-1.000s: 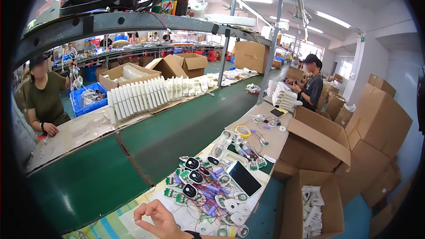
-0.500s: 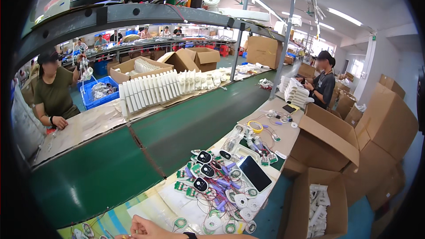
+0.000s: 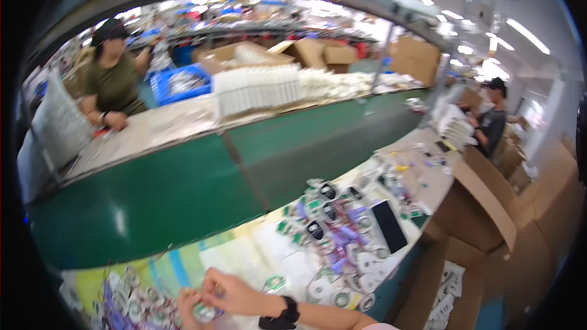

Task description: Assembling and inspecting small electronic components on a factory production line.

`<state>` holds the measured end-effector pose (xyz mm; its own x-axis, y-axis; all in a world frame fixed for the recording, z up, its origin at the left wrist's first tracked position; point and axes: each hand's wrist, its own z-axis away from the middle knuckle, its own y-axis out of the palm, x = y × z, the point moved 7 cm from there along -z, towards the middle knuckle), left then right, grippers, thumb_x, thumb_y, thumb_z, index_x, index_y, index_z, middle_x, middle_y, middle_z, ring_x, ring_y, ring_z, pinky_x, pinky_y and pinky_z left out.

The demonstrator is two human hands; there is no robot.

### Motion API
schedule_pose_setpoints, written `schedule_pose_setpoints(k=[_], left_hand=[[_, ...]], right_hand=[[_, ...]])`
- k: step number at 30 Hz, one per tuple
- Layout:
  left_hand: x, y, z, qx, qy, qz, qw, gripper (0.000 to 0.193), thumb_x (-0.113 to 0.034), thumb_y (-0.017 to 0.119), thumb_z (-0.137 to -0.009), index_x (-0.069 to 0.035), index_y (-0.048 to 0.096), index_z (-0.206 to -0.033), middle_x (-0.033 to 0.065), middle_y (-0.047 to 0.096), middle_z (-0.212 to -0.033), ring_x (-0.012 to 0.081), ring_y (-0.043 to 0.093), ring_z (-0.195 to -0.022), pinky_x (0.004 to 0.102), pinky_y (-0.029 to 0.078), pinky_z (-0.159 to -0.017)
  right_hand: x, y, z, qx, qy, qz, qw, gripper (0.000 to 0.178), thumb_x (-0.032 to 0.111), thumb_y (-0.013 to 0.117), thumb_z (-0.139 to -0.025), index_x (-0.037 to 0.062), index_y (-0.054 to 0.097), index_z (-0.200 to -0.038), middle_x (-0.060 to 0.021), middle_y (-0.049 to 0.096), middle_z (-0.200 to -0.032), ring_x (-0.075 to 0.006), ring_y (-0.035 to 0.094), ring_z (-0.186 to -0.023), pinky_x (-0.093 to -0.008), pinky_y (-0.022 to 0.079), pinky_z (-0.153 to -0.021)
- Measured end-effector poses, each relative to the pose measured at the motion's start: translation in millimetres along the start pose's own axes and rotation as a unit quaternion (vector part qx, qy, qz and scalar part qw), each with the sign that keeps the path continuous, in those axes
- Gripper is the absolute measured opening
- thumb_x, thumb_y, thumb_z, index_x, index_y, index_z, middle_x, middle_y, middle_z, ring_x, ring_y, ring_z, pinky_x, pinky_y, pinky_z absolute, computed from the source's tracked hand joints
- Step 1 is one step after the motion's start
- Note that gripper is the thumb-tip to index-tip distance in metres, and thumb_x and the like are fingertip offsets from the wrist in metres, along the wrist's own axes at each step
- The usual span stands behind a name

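Observation:
My right hand (image 3: 235, 294), with a black band on its wrist, comes in from the lower right, its fingers pinched; what they hold is blurred and hidden. Close against it on the left is my left hand (image 3: 188, 309), fingers curled at the edge of a round green-and-white circuit board part (image 3: 206, 313). To the left of my hands lies a heap of round white parts with wires and purple cells (image 3: 131, 302). Another round green-and-white board (image 3: 274, 283) rests on the table just beyond my right wrist.
At right on the table are wired boards with purple cells (image 3: 345, 232) and a dark-screened phone (image 3: 389, 227). A green conveyor belt (image 3: 147, 198) runs beyond. Across it sits a person in an olive shirt (image 3: 113, 82). Cardboard boxes (image 3: 449, 281) stand at the lower right; another person (image 3: 491, 123) works behind.
The view has swung left and down, shifting the scene rightward and blurring it. Both hands now show together, with the heap at their left more visible.

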<state>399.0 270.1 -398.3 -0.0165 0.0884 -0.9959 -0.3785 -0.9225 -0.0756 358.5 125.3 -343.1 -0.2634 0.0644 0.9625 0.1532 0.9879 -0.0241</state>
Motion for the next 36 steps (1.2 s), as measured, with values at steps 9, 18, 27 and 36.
schedule_pose_setpoints(k=[9,18,27,36], left_hand=[[-21,20,-12,0.000,-0.074,0.236,0.969,0.013,-0.004,0.060,-0.077,-0.005,0.052,-0.087,0.0009,0.054,-0.080,0.0118,0.052,-0.076,0.0254,0.042,-0.067],[-6,16,-10,0.006,-0.126,0.332,0.935,0.011,-0.012,0.051,-0.085,-0.006,0.052,-0.094,0.0041,0.053,-0.083,0.0145,0.054,-0.078,0.0263,0.044,-0.072],[-6,19,-14,-0.004,-0.174,0.544,0.821,0.017,-0.015,0.042,-0.090,-0.004,0.051,-0.100,0.0077,0.056,-0.095,0.0193,0.054,-0.090,0.0323,0.044,-0.083],[-14,27,-10,0.001,-0.176,0.565,0.806,0.021,-0.014,0.040,-0.089,-0.001,0.051,-0.101,0.0187,0.051,-0.123,0.0294,0.045,-0.120,0.0413,0.033,-0.104]], right_hand=[[33,4,3,-0.041,-0.268,0.272,0.923,0.024,-0.007,0.068,-0.066,0.0049,0.050,-0.076,-0.0089,0.060,-0.077,-0.0253,0.057,-0.065,-0.0333,0.046,-0.056],[29,12,-3,-0.004,-0.213,0.204,0.956,0.032,-0.012,0.066,-0.065,0.0054,0.043,-0.079,-0.0102,0.059,-0.076,-0.0218,0.055,-0.064,-0.0297,0.045,-0.055],[5,27,8,-0.054,-0.145,0.137,0.978,0.040,-0.012,0.066,-0.067,0.0063,0.034,-0.081,-0.0109,0.058,-0.082,-0.0131,0.050,-0.063,-0.0244,0.042,-0.059],[6,27,8,-0.083,-0.150,0.127,0.977,0.039,-0.011,0.067,-0.065,0.0070,0.036,-0.081,-0.0104,0.060,-0.078,-0.0169,0.052,-0.062,-0.0259,0.043,-0.053]])
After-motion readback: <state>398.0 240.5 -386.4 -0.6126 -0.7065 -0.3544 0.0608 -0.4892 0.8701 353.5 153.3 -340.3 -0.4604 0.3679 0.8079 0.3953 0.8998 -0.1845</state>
